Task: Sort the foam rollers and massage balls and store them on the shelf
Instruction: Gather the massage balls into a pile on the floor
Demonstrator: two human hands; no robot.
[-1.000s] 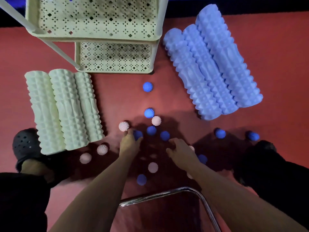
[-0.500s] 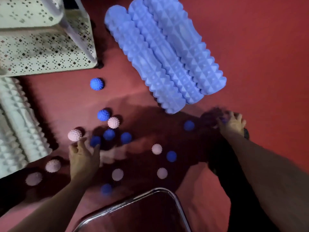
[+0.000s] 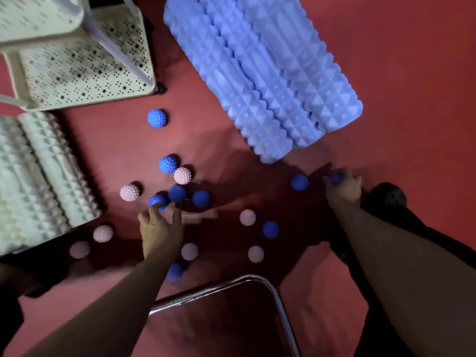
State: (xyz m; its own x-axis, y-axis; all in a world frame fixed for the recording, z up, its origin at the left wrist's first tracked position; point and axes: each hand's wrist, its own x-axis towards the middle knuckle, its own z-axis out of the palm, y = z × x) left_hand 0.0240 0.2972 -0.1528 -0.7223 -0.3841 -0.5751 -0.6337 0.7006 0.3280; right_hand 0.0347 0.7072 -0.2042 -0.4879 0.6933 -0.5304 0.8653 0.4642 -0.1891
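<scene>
Balls mostly loose on red floor, none on shelf yet. Vs half a sec ago: right hand was only reaching far right, now its fingers curl round a blue ball, mostly hidden under them. Left hand has crept fwd; its fingertips now touch the spiky blue ball at the near edge of the blue cluster, fingers spread, not closed on anything yet. Reads as blues getting gathered first, so sorting by colour has begun; storing is still to come.

Rel. to left fingers: two more blue balls just beyond, pink ball just to their left, pink ball by the wrist. Rel. to right fingers: another blue just to their left, blue rollers beyond. White rollers well left of left hand. Chrome chair frame sits near, btw the arms.
</scene>
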